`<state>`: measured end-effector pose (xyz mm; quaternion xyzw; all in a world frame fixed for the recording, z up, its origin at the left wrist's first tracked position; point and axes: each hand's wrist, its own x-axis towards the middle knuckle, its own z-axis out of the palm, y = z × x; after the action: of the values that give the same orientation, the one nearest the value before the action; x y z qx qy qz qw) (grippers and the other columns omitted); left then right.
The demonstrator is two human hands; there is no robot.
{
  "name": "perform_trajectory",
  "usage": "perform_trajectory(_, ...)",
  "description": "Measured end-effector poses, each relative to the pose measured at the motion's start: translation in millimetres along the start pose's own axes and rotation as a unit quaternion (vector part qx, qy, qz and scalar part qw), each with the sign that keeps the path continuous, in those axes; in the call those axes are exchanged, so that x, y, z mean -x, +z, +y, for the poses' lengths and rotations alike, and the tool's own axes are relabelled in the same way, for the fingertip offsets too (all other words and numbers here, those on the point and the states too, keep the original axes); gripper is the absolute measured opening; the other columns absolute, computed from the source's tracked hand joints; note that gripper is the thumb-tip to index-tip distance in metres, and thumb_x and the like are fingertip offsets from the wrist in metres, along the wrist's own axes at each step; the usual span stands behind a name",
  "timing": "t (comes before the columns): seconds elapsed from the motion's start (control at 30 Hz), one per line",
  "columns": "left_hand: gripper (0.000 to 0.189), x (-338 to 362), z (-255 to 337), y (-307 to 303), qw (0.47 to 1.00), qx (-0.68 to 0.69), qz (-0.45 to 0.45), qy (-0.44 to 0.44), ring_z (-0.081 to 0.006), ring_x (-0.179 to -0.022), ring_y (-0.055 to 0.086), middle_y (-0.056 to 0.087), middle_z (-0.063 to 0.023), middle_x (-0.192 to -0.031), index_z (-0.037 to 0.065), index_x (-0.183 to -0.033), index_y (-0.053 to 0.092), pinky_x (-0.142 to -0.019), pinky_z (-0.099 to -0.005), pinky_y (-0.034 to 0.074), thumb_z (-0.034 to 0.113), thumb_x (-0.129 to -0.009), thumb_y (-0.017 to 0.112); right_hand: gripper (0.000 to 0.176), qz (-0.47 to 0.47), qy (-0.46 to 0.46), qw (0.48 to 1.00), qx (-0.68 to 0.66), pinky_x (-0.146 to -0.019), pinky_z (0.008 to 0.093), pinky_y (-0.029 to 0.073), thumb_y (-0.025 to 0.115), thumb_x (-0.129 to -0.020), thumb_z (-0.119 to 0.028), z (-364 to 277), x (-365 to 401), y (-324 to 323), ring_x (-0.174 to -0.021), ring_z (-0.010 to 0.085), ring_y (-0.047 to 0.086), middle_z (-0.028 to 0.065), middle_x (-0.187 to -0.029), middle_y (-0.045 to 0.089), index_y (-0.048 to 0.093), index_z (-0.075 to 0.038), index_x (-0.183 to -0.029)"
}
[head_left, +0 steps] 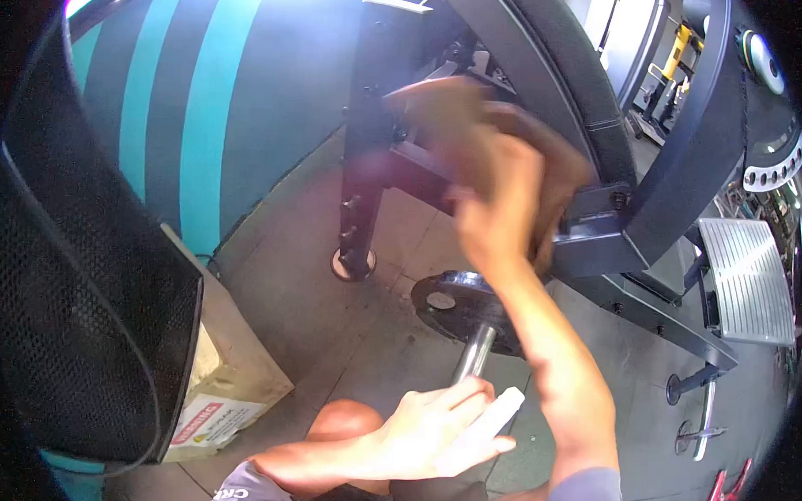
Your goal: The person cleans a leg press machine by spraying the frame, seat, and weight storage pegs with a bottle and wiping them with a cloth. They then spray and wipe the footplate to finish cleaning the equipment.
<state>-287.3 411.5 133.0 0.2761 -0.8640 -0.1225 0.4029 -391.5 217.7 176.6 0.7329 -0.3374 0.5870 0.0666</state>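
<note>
My right hand [508, 206], blurred by motion, is raised over the machine's lower frame. Its fingers are closed on a brown cloth [559, 154], which is smeared across the view and covers part of the frame behind. Lower down, my left hand [421, 432] is closed around a white, blunt-ended object [499, 416] whose kind I cannot tell. The near end of a shiny metal bar [476, 355] meets the fingers of that hand in this view. At the bar's far end sits a dark round weight plate [430, 315], partly hidden behind my right forearm.
A black mesh panel [91, 266] and a box with a warning label [214, 425] stand at left. Dark steel beams [692, 141] of the gym machine rise at right, near a ribbed metal footplate [747, 280]. An upright post [362, 214] stands ahead, by a teal-striped wall [213, 111].
</note>
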Motion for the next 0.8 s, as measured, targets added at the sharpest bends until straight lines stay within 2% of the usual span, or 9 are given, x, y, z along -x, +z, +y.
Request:
perform_trajectory(0.03,0.051,1.0,2.0,-3.8,0.999,0.004,-0.043,-0.003,-0.0224,-0.078,0.066,0.062,-0.0093,-0.092,0.0,-0.121,0.06,-0.048,-0.0324,0.055,0.034,-0.086,0.071,0.055,-0.07,-0.065,0.995,0.019,-0.102,0.0463,0.039,0.065,-0.071,-0.005,23.8,0.1,35.3,-0.115,0.0384,0.049,0.0224,-0.122,0.049,0.056,-0.003,-0.125)
perform_trajectory(0.1,0.049,2.1,-3.8,-5.0,0.993,0.041,-0.112,-0.01,-0.0232,-0.075,0.066,0.059,-0.0089,-0.092,0.002,-0.122,0.059,-0.048,-0.035,0.056,0.035,-0.088,0.068,0.05,-0.299,-0.176,0.935,0.076,-0.097,0.0476,0.045,0.065,-0.079,-0.005,73.3,13.6,90.8,-0.112,0.0404,0.054,0.0183,-0.119,0.057,0.055,-0.008,-0.128)
perform_trajectory(0.2,0.039,5.7,-17.2,-6.8,0.976,0.138,-0.165,-0.034,-0.0289,-0.069,0.064,0.054,-0.0108,-0.089,0.002,-0.111,0.058,-0.049,-0.0408,0.055,0.037,-0.092,0.063,0.036,-0.418,0.065,0.899,0.118,-0.089,0.0488,0.049,0.06,-0.087,-0.023,18.5,-22.8,58.6,-0.103,0.0363,0.064,0.0132,-0.11,0.067,0.064,-0.013,-0.121)
perform_trajectory(0.37,0.039,5.7,-29.8,-11.3,0.95,0.176,-0.249,-0.062,-0.0273,-0.081,0.068,0.059,-0.0081,-0.099,0.005,-0.106,0.058,-0.055,-0.0402,0.059,0.042,-0.093,0.062,0.028,-0.575,0.082,0.704,0.409,-0.08,0.0431,0.053,0.059,-0.088,-0.03,22.4,0.3,5.0,-0.091,0.0324,0.069,0.0147,-0.095,0.072,0.075,-0.009,-0.098)
perform_trajectory(0.47,0.038,7.8,-31.7,-7.3,0.948,0.215,-0.229,-0.05,-0.0303,-0.076,0.066,0.056,-0.0096,-0.093,0.003,-0.105,0.057,-0.053,-0.0428,0.057,0.038,-0.093,0.061,0.023,-0.637,0.139,0.687,0.322,-0.08,0.043,0.054,0.062,-0.084,-0.021,45.2,2.9,7.1,-0.089,0.034,0.07,0.0185,-0.092,0.072,0.075,-0.004,-0.094)
perform_trajectory(0.57,0.039,12.8,-36.7,-13.9,0.954,0.205,-0.215,-0.033,-0.0314,-0.074,0.065,0.054,-0.0103,-0.09,0.002,-0.108,0.056,-0.053,-0.0439,0.057,0.037,-0.093,0.061,0.022,-0.67,0.11,0.664,0.312,-0.079,0.0435,0.054,0.063,-0.08,-0.013,56.4,12.7,21.7,-0.088,0.0341,0.07,0.0212,-0.095,0.071,0.074,0.001,-0.093)
perform_trajectory(0.7,0.043,18.9,-42.1,-20.5,0.958,0.197,-0.204,-0.046,-0.0308,-0.076,0.065,0.054,-0.0106,-0.09,0.002,-0.116,0.054,-0.053,-0.0441,0.057,0.038,-0.093,0.059,0.018,-0.555,0.106,0.748,0.349,-0.075,0.0436,0.055,0.062,-0.077,-0.007,34.6,9.5,3.0,-0.087,0.0366,0.07,0.0233,-0.089,0.07,0.073,0.005,-0.084)
perform_trajectory(0.77,0.043,22.6,-47.0,-22.4,0.962,0.214,-0.162,-0.046,-0.0288,-0.074,0.065,0.054,-0.01,-0.088,0.003,-0.118,0.054,-0.051,-0.0425,0.056,0.037,-0.093,0.059,0.018,-0.489,0.237,0.779,0.313,-0.076,0.0456,0.055,0.06,-0.079,-0.004,38.1,-4.5,-3.3,-0.088,0.0385,0.069,0.0258,-0.089,0.069,0.069,0.007,-0.089)
perform_trajectory(0.8,0.043,22.9,-48.6,-22.1,0.963,0.226,-0.14,-0.045,-0.0278,-0.073,0.065,0.054,-0.0097,-0.087,0.003,-0.12,0.053,-0.049,-0.0417,0.056,0.037,-0.093,0.059,0.019,-0.361,0.193,0.853,0.324,-0.076,0.0466,0.055,0.058,-0.082,-0.005,35.7,-7.5,0.2,-0.088,0.0393,0.069,0.0269,-0.09,0.069,0.067,0.008,-0.094)
